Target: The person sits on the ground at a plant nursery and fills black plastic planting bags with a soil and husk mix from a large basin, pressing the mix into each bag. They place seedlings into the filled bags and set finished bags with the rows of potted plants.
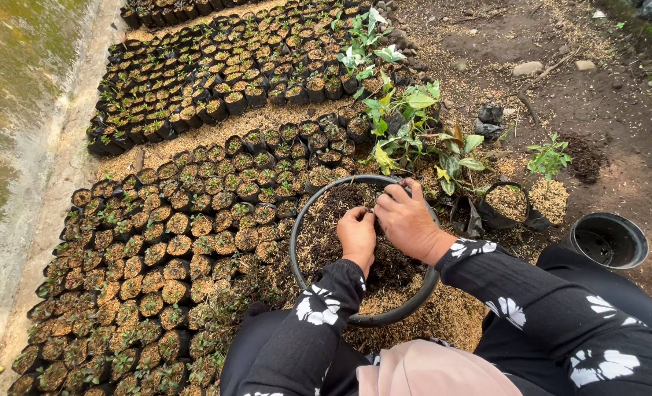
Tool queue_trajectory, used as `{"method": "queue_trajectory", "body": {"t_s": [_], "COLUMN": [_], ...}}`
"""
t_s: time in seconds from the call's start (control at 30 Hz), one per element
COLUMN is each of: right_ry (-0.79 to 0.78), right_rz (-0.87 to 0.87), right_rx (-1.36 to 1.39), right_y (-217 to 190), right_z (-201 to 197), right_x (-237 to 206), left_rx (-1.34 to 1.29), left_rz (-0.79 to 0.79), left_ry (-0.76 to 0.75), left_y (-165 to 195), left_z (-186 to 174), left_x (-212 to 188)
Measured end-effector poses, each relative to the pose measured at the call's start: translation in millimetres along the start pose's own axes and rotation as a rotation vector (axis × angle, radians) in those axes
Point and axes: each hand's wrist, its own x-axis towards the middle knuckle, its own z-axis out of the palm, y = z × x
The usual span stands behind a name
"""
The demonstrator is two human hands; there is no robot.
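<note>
A large round black basin (294, 253) holds a dark soil and husk mix (327, 224) in front of me. My left hand (357, 236) rests on the mix near the middle, fingers curled down into it. My right hand (406, 220) lies beside it, fingers bent over the mix at the far rim. The fingertips of both hands meet over one small spot; whether they pinch anything is hidden. Both arms wear black sleeves with white flowers.
Rows of several small black seedling bags (194, 220) fill the ground left and ahead. Leafy young plants (406, 125) stand beyond the basin. An empty black pot (608, 240) sits right, near a husk-filled bag (509, 205). A wet concrete channel (18, 110) runs along the left.
</note>
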Motion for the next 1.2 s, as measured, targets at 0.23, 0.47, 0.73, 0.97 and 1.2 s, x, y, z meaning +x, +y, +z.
{"method": "queue_trajectory", "body": {"t_s": [0.23,0.47,0.73,0.97,1.2], "right_ry": [-0.011,-0.014,-0.018,-0.053,-0.032], "right_rz": [0.042,0.029,0.183,0.101,-0.058], "right_rx": [0.046,0.055,0.164,0.106,-0.029], "right_y": [2,3,16,12,-2], "right_z": [5,9,4,1,3], "right_x": [2,1,2,3,-1], "left_rx": [0.023,-0.053,-0.102,0.252,0.381], "left_rz": [0.017,-0.014,-0.108,0.104,0.078], "left_ry": [-0.002,-0.022,-0.398,-0.373,-0.184], "left_y": [-3,-5,30,44,34], "left_z": [-1,-2,-34,-33,-21], "left_x": [5,7,20,8,-1]}}
